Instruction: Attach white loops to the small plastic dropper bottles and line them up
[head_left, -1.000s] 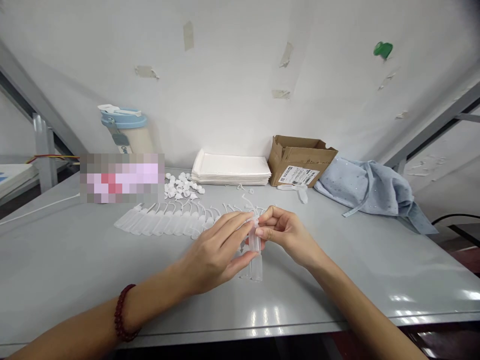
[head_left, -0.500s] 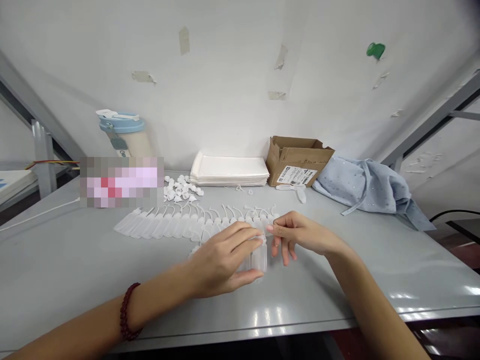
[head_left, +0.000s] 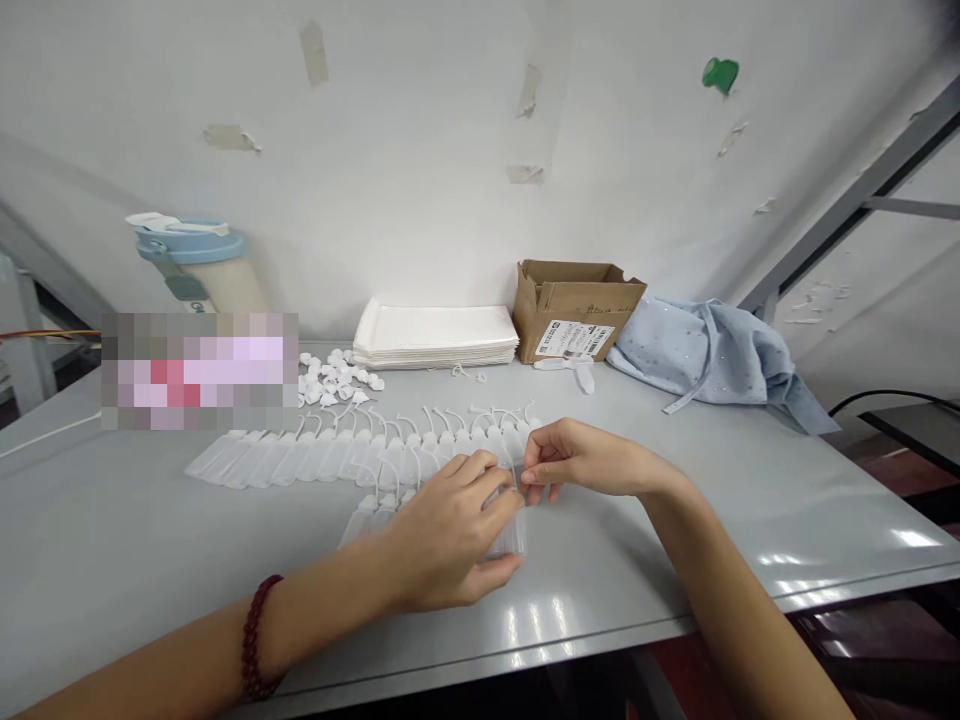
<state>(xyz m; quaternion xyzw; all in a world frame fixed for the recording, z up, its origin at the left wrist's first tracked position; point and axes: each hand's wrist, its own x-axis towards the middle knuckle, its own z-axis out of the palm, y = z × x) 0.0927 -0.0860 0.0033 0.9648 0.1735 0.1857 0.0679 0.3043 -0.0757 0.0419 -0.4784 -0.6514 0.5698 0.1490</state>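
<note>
Bottles (head_left: 306, 460) were lined up; caps (head_left: 341, 378) lay unused. Left hand (head_left: 450, 535) clasped one; right hand's (head_left: 589, 460) grip I could not tell.

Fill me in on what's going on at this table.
A person is handling small translucent bottles with thin tubes. The left hand is over the front row of bottles, its thumb near the base of the rightmost ones. The right hand is curled at that row's right end; whether it grips a tube is unclear. Behind, a longer row of bottles lies side by side, with loose white caps beyond and a cardboard box farther right.
</note>
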